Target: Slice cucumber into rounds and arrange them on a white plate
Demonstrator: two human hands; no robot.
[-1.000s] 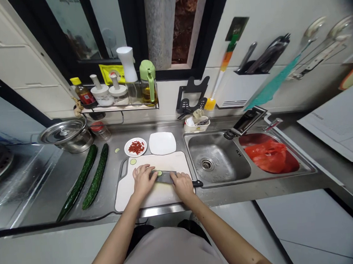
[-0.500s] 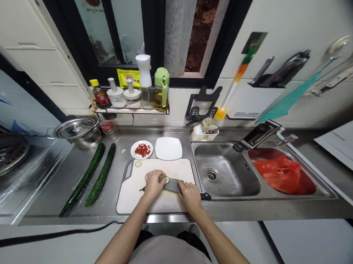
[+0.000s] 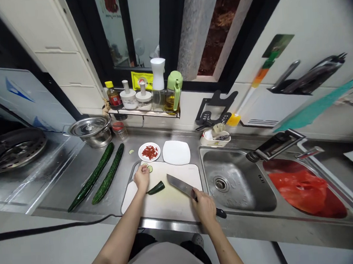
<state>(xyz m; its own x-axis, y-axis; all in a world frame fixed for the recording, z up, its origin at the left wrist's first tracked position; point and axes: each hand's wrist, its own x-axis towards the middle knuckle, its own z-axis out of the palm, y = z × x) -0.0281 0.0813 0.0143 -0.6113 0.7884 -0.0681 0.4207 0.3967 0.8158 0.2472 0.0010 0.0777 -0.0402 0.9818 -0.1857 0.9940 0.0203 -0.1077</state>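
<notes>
My right hand (image 3: 205,206) grips a kitchen knife (image 3: 181,185) by its black handle, the blade pointing up and left over the white cutting board (image 3: 175,205). A short piece of cucumber (image 3: 156,187) lies on the board between my hands, its cut end facing right. At the board's upper left corner, my left hand (image 3: 141,177) has its fingers pinched on a thin cucumber slice, partly hidden by the fingertips. Just right of them lies another cucumber slice (image 3: 150,169). Two whole cucumbers (image 3: 91,177) rest on the steel counter to the left.
Behind the board stand a plate of chopped red pieces (image 3: 149,152) and a white square plate (image 3: 176,152). A sink (image 3: 237,180) is at right, with a red plastic bag (image 3: 301,190) in its second basin. A lidded steel pot (image 3: 94,131) sits back left.
My left hand has left the cucumber piece and moved up-left with a slice. My right hand has drawn the knife rightward, off the cucumber. The view has shifted slightly.
</notes>
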